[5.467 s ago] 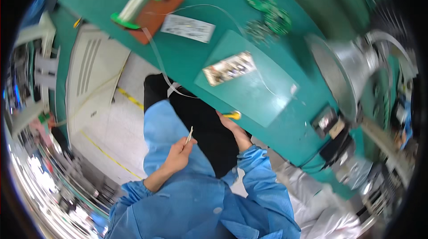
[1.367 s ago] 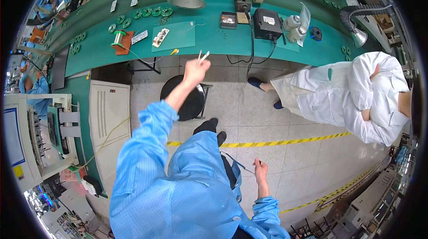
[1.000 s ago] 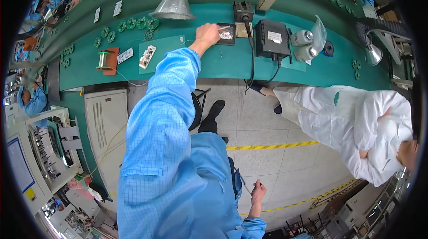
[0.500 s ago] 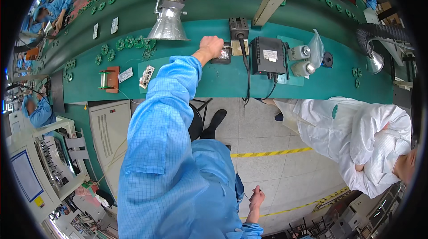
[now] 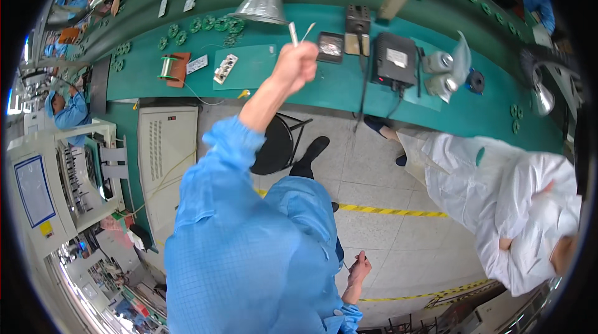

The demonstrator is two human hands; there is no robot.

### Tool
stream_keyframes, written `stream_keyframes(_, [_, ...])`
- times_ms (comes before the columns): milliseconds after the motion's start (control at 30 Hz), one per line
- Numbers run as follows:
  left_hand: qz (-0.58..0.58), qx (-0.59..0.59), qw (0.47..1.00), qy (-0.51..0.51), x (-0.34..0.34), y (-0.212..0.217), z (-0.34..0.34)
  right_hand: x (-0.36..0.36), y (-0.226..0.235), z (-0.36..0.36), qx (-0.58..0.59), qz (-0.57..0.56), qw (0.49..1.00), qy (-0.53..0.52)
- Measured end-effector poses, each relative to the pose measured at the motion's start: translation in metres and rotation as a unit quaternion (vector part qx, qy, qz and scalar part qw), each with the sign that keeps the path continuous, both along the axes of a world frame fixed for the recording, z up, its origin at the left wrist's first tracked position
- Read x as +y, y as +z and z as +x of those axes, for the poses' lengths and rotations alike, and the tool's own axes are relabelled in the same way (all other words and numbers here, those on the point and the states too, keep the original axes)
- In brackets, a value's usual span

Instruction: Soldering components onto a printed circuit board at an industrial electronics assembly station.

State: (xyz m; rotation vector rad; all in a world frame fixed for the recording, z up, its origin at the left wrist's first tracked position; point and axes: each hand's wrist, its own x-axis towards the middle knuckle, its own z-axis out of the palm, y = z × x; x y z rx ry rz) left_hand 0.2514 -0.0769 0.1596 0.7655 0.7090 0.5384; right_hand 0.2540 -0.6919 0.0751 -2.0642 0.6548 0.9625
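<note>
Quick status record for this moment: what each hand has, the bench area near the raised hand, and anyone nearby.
left hand: raised over the green bench, gripping tweezers, tips up
right hand: low at the person's side, pinching a thin wire-like item, too small to identify
near left hand: metal funnel hood, black box unit, small tray
below: black stool
nearby: person in white coat

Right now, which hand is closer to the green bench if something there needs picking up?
Left. The left hand is raised out over the green bench, holding tweezers. The right hand hangs low by the person's side, above the floor, far from it.
</note>
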Motion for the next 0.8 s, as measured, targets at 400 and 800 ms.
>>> stream_keyframes(400, [-0.347,-0.278,0.783,-0.434,-0.448,0.107,0.113,-0.217,0.040,0.039,-0.116,0.156,0.954,-0.230])
stream_keyframes(800, [-0.397,0.070,0.558,-0.725,-0.932,0.039,0.351,-0.557,0.100,0.243,-0.280,0.221,0.851,-0.386])
